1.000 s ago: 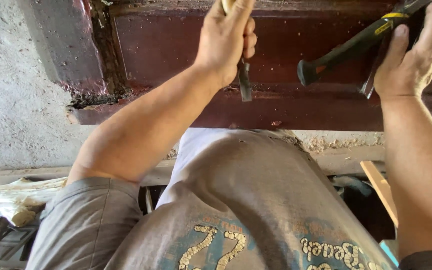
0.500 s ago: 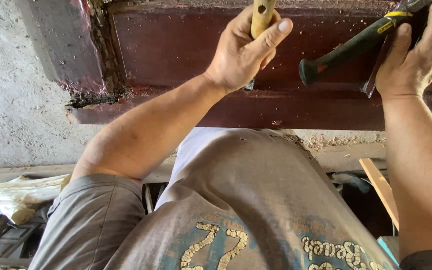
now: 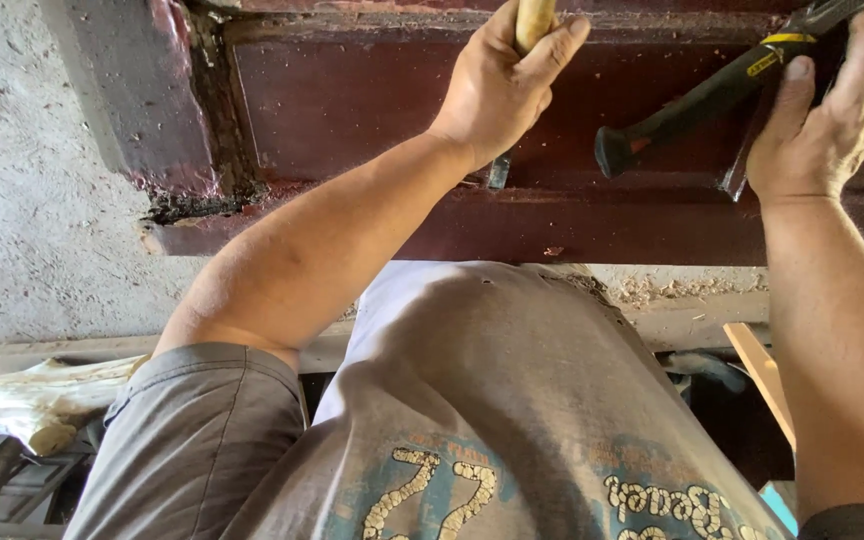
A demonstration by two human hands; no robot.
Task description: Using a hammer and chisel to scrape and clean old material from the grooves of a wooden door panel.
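The wooden handle (image 3: 533, 20), pale and round, stands nearly upright at the top edge of the view, and the left hand (image 3: 500, 90) is clenched around it with the thumb pressed along its right side; the upper part of the handle runs out of the picture, so what kind of tool it belongs to cannot be told. Just below that fist a short grey metal piece (image 3: 498, 172) shows against the wood, though whether it joins the handle is hidden by the hand. To the right, the right hand (image 3: 824, 110) grasps a black tool with a yellow band (image 3: 722, 95), which lies slanted with its rounded dark butt end pointing down and left and its upper end passing out at the top right corner; the fingers wrap over it and press it toward the surface behind. Both hands are raised against a dark red painted wooden frame (image 3: 352, 100), whose horizontal rail has chipped, crumbling paint at its left corner (image 3: 192, 200). Left of the frame lies a rough grey concrete wall (image 3: 32, 200). Below, the person's grey printed shirt (image 3: 512, 420) fills the foreground, and a pale wooden strip (image 3: 762, 375) shows at the lower right.
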